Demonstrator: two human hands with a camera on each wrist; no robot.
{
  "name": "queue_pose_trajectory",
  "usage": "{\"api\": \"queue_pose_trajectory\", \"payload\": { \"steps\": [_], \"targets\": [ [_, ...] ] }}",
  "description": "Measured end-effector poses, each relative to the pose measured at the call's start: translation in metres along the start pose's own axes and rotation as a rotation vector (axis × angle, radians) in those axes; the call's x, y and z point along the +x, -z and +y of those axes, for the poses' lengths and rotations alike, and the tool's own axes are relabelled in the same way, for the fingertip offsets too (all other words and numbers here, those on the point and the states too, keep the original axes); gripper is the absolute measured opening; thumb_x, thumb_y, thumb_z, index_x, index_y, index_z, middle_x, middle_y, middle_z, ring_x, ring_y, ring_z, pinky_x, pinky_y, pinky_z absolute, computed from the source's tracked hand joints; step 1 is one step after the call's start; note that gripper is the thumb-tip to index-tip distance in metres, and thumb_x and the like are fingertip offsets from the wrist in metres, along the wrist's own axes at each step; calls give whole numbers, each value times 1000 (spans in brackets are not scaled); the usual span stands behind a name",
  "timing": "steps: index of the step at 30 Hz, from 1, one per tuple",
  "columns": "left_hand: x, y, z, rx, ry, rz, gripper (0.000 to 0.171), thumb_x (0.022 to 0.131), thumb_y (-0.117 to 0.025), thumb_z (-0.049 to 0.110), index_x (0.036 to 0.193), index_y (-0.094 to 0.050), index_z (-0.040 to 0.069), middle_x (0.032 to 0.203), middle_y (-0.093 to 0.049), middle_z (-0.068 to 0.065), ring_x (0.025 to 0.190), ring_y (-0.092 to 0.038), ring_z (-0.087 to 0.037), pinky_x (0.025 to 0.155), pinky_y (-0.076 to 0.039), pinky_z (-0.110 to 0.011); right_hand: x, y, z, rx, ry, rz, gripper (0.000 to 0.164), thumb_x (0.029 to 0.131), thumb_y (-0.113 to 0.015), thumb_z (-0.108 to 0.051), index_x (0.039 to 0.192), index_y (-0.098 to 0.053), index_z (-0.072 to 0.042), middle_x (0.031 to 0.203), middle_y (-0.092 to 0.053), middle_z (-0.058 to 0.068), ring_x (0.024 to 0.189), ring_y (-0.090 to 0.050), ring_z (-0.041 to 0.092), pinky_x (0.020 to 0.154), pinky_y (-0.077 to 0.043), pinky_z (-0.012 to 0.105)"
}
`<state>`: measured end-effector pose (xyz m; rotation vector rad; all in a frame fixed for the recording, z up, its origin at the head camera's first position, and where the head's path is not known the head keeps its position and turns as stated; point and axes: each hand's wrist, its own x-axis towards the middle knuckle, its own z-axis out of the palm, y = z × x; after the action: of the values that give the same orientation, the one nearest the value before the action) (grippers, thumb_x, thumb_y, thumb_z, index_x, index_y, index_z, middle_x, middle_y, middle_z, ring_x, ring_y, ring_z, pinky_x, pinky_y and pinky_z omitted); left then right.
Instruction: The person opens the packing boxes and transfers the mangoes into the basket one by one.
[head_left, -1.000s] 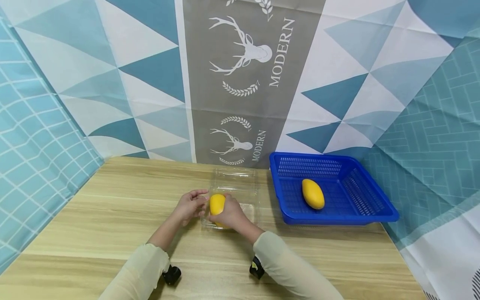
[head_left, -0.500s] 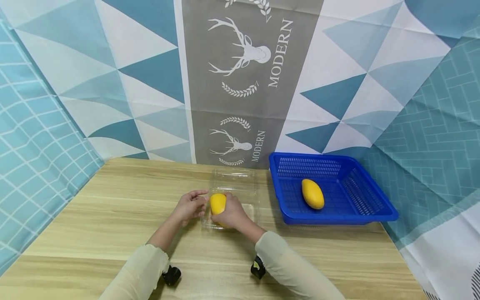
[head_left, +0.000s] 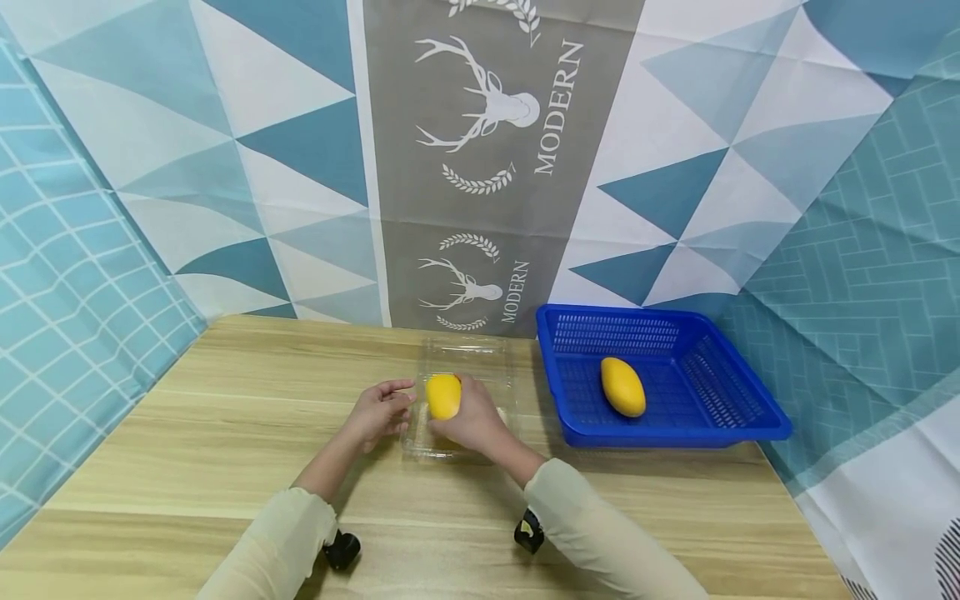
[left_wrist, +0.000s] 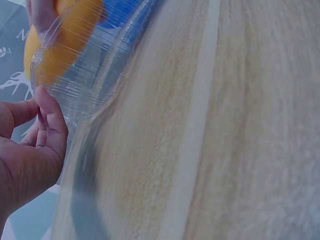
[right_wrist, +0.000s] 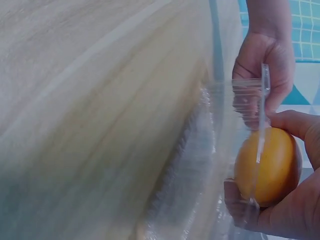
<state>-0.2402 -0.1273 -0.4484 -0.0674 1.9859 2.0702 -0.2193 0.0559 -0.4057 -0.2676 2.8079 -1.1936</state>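
A yellow mango [head_left: 444,397] is gripped by my right hand [head_left: 474,417], thumb on one side and fingers on the other. It sits at the left part of a clear plastic clamshell box [head_left: 504,392], partly below the rim in the right wrist view. My left hand [head_left: 381,412] is at the box's left side. Seen from the left wrist, thumb and forefinger of that hand [left_wrist: 37,145] pinch the box's rim [left_wrist: 36,67]. The lid [head_left: 468,354] stands open toward the wall. Part of the mango is hidden behind the right hand.
To the right, a blue plastic basket [head_left: 558,392] holds a second yellow mango [head_left: 623,387]. Both stand on a wood-grain table [head_left: 285,400]. A patterned cloth wall [head_left: 480,200] rises behind the table's back edge.
My right hand has shifted slightly right and toward the wall, carrying the mango with it away from the box's left wall. The left hand has stayed in place.
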Motion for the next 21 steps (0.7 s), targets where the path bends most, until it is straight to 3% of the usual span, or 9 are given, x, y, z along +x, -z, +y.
{"api": "queue_pose_trajectory", "payload": {
  "steps": [21],
  "targets": [
    [-1, 0, 3, 8, 0, -10, 46, 94, -54, 10, 136, -38, -2, 87, -53, 2, 68, -50, -7, 58, -50, -16, 3, 27, 2, -8, 11, 58, 88, 66, -83, -24, 139, -37, -6, 123, -51, 17, 101, -52, 29, 84, -50, 43]
  ]
}}
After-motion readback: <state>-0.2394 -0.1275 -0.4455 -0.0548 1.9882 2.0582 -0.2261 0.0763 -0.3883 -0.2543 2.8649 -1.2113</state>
